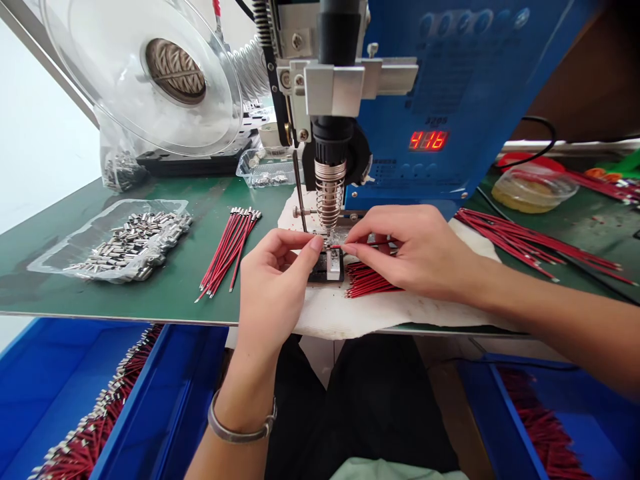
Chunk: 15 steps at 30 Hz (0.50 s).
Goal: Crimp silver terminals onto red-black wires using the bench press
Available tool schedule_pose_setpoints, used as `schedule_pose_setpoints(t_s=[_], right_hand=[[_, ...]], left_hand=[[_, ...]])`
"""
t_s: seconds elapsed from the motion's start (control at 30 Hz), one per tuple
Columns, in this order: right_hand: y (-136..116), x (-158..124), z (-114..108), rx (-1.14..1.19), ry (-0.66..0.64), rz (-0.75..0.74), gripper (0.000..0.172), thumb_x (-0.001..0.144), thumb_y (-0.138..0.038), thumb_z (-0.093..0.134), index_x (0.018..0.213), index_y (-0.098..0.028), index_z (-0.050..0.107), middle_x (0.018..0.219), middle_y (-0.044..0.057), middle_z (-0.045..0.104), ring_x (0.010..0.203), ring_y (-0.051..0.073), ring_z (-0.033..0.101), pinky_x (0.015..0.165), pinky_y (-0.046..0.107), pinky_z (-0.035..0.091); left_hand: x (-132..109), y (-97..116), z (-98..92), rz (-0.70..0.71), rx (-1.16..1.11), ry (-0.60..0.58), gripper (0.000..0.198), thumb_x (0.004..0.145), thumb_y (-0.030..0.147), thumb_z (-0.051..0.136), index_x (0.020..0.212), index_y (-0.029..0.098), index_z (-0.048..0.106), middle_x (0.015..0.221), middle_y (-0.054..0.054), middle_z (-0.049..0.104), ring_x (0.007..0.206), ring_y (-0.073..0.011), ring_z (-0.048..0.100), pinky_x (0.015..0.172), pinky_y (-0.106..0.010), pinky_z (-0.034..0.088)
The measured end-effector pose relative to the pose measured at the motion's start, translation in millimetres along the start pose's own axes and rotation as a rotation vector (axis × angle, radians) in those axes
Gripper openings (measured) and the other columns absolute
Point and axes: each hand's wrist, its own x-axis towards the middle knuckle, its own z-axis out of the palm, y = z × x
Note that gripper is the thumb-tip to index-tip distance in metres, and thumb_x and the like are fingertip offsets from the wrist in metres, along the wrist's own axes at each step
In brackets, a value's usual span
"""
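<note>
My left hand (277,283) is pinched at a small metal part on the black fixture (327,269), right below the coiled tip (329,197) of the blue machine (450,87). My right hand (410,250) pinches a short red wire (336,247) and holds its end at the same spot. A bundle of red wires (367,280) lies under my right palm on a white cloth (360,310). Both hands' fingertips almost touch above the fixture.
A plastic tray of small metal sleeves (127,243) and a red wire bundle (230,250) lie left on the green bench (175,200). More red wires (530,243) and a dish (534,187) sit right. Blue bins (165,400) with finished wires stand below. The display (428,140) reads 416.
</note>
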Motion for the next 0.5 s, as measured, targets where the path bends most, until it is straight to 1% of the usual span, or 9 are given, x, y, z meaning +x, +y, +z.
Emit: schedule_pose_setpoints(t_s=[0.17, 0.5], right_hand=[[-1.2, 0.7, 1.6, 0.000, 0.004, 0.011, 0.009, 0.090, -0.020, 0.064, 0.086, -0.018, 0.072, 0.078, 0.001, 0.071, 0.064, 0.012, 0.058, 0.060, 0.026, 0.041], [-1.7, 1.3, 0.9, 0.011, 0.017, 0.005, 0.009, 0.090, -0.018, 0.065, 0.085, -0.017, 0.072, 0.077, 0.000, 0.070, 0.063, 0.011, 0.056, 0.060, 0.026, 0.040]], left_hand=[[0.1, -0.8, -0.2, -0.007, 0.006, -0.004, 0.018, 0.083, 0.036, 0.076, 0.085, 0.019, 0.071, 0.087, -0.004, 0.072, 0.073, -0.0149, 0.062, 0.065, -0.025, 0.047], [-0.1, 0.8, 1.2, -0.004, -0.003, -0.013, 0.019, 0.083, 0.036, 0.076, 0.082, 0.018, 0.070, 0.082, -0.004, 0.072, 0.070, -0.0141, 0.062, 0.063, -0.025, 0.046]])
